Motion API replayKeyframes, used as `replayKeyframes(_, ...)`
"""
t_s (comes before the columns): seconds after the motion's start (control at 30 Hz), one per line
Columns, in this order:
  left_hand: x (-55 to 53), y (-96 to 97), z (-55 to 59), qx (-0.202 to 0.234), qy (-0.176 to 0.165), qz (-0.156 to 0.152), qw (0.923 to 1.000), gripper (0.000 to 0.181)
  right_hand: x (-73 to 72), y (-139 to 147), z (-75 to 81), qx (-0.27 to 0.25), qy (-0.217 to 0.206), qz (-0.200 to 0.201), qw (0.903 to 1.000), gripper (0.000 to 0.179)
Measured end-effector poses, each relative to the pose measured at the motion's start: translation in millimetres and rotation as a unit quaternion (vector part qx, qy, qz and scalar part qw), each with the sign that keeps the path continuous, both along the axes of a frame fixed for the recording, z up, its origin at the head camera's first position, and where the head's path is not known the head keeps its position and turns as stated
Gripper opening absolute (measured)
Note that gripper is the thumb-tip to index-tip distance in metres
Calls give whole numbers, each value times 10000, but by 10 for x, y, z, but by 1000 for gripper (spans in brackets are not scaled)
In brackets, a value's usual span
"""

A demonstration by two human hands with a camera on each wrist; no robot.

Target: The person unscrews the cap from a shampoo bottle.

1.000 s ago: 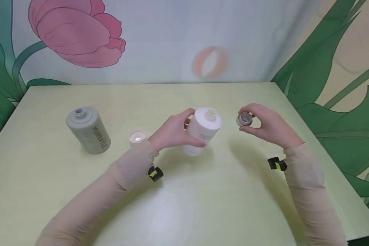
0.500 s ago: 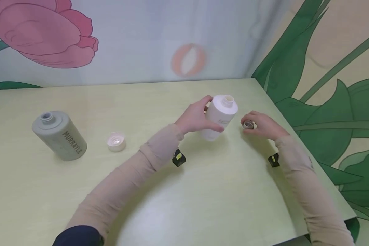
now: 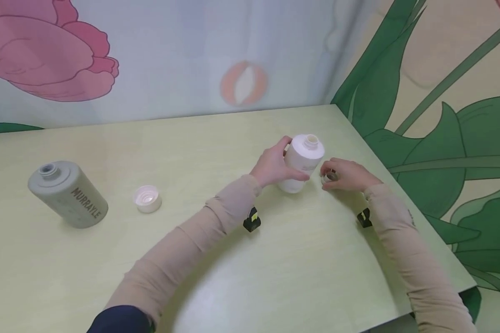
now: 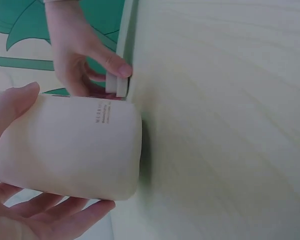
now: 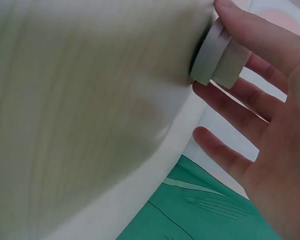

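My left hand (image 3: 272, 165) grips a white bottle (image 3: 304, 159) round its side, thumb in front. The bottle's mouth is uncapped and leans to the right; its base is close over the table. In the left wrist view small print shows near the base of the bottle (image 4: 80, 150). To the right, my right hand (image 3: 350, 175) pinches a small grey bottle cap (image 3: 330, 176) by its sides, its hollow side up. In the right wrist view the cap (image 5: 217, 57) is right at the tabletop, between thumb and fingertips.
A grey bottle (image 3: 68, 194) lettered MURRAYLE stands uncapped at the left of the table (image 3: 216, 152). Beside it lies a white cap (image 3: 147, 199), hollow side up. The table's right edge runs just beyond my right hand, with a leaf-painted wall behind.
My right hand has lowered the grey cap to the tabletop. My left hand has carried the white bottle to the right, nearer the table's right edge. The head view has turned rightward.
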State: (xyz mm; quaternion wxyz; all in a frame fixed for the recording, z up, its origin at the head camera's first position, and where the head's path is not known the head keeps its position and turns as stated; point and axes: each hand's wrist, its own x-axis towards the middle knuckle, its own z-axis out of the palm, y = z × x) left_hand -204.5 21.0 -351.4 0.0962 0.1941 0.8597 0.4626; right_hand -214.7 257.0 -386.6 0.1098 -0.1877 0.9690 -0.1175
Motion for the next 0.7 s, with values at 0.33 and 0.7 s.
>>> replayKeyframes(0.33,-104,-211,-118,43,-280,690,9972,86,-370,-269,-14,-310,-58,690,9971,38)
replayKeyframes(0.7,185,-539,87,-2610,334,160,9646,86,279,-272,792,-1499,1490,122,9773,57)
